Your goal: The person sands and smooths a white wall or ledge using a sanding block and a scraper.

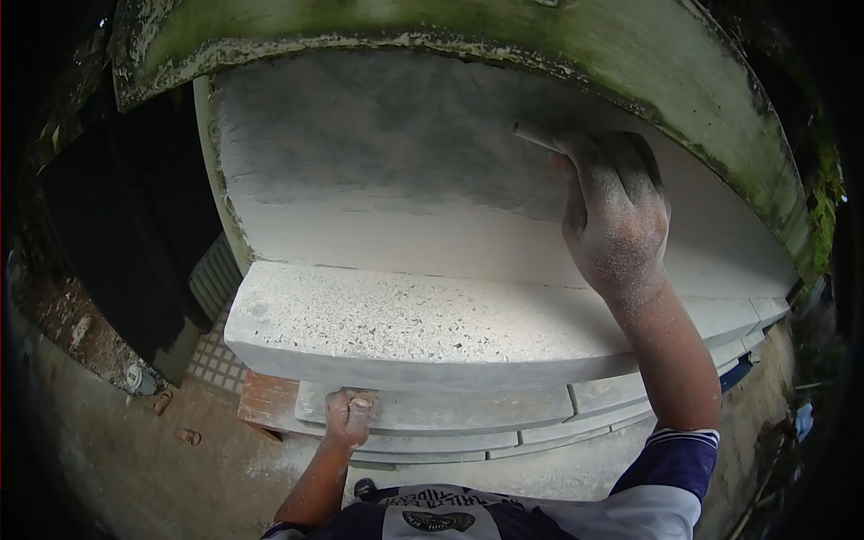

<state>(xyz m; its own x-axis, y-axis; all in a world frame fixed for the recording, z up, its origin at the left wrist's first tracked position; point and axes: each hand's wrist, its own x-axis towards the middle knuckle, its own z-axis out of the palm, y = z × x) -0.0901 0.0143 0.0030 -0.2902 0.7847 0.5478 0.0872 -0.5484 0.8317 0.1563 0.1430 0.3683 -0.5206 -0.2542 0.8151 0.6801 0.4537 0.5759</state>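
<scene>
My right hand (621,193), coated in white dust, is raised in front of the wall (360,144). Its fingers are closed around a short, narrow grey bar-like piece (535,135), whose end sticks out to the left close to the wall surface. Most of that piece is hidden by the fingers. Lower down, my left hand (345,417) is a dusty fist at the edge of a pale slab (459,409). A small tan piece (364,400) shows at its fingers; its kind cannot be made out. The wall is smeared dark grey above and whitish below.
A speckled white ledge (396,310) juts out below the wall, with pale stepped slabs beneath. A mossy concrete overhang (432,22) curves above. On the left stand a dark panel (117,207) and a tiled floor patch (216,355). Sandals (187,436) lie on the ground.
</scene>
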